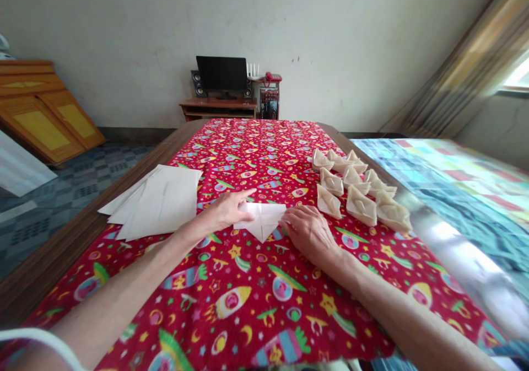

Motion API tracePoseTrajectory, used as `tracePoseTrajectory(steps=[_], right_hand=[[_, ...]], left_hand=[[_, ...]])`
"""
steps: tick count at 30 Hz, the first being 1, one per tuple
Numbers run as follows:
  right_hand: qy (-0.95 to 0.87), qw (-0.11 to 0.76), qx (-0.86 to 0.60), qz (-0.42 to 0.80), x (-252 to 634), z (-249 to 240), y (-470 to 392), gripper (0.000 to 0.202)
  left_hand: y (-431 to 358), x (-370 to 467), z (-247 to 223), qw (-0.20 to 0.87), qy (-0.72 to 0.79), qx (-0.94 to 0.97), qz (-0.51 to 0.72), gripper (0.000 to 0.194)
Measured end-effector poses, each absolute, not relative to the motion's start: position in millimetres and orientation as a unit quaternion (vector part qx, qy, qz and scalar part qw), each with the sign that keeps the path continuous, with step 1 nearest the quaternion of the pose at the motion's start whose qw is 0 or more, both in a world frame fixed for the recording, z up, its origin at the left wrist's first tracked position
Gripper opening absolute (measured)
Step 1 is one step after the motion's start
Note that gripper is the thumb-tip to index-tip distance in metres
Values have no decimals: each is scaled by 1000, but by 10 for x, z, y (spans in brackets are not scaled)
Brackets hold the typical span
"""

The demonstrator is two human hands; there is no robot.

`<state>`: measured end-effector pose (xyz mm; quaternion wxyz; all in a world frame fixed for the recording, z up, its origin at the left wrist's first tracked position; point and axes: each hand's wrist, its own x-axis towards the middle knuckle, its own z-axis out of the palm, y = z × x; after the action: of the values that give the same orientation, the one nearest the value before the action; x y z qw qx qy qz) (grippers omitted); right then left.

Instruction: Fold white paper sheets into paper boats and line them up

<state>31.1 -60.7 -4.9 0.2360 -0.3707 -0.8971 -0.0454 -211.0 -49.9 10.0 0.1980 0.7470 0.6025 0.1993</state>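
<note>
A white sheet of paper (263,216) lies in front of me, folded into a shape with a straight top edge and a point toward me. Creases run across it. My left hand (231,208) is at its left end, thumb over the paper and index finger stretched out apart from the thumb. At the right end, the bent fingers of my right hand (308,227) hold the paper's corner; the fingertips are partly hidden. Several folded paper boats (361,205) stand in rows to the right of my right hand. Left of my left hand lies a fanned stack of paper sheets (165,200).
A red patterned cloth (231,302) covers most of the brown table (140,167). Beyond the far end stand a monitor (222,74) and a red telephone (273,78). A bed with a patchwork cover (450,194) adjoins the right side. A wooden cabinet (45,112) stands far left.
</note>
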Motion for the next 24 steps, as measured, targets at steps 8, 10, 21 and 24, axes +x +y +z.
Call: tracePoseTrajectory(steps=[8,10,21,24], right_hand=[[-817,338,-431,181,312,-18,-387,63],[-811,321,-420,249,321,50,-375,39],[-918,291,-240,-122,388,57,-454,20],[-937,220,-235,-133,397,-6,-452,17]], left_hand=[[-613,-2033,175,161,534,772,305,60],[-692,-1991,243,90,501,791,339,55],[-993,-1915,297,-254,370,879,161,26],[-1012,-1892,207,-225,383,890,105,18]])
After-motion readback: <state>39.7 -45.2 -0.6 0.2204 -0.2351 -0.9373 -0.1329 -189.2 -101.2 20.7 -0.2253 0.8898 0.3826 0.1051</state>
